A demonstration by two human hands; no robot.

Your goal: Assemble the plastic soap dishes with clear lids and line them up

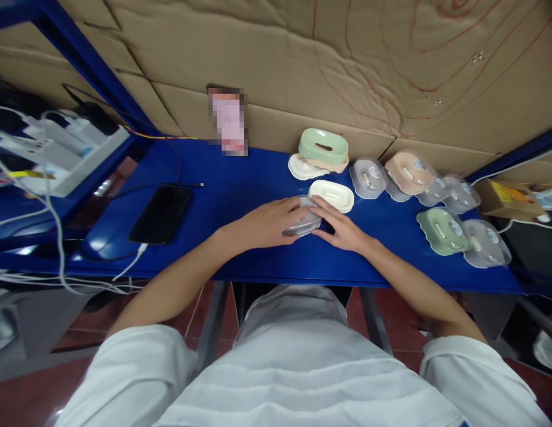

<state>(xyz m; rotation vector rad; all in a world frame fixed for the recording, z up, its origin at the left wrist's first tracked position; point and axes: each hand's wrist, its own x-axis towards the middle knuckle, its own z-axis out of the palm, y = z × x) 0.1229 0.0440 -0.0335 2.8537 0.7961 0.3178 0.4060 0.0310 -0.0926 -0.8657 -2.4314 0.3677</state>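
Observation:
A grey soap dish (305, 224) with a clear cover sits on the blue table at its middle, partly hidden under my fingers. My left hand (276, 222) curls over its left side and top. From the other side, my right hand (339, 228) grips the same dish, fingers at its upper edge and thumb low on the right. Just beyond my right fingers lies a cream soap-dish part (336, 196), hollow side up. Farther back, a green soap-dish part (324, 146) rests on a peach one, beside a white piece (305, 168).
Several lidded soap dishes stand to the right, among them a peach one (410, 172), a green one (444, 231) and a grey one (486, 243). A black phone (160, 214) with cables lies left, near power strips (80, 155). Cardboard (276, 65) walls the back.

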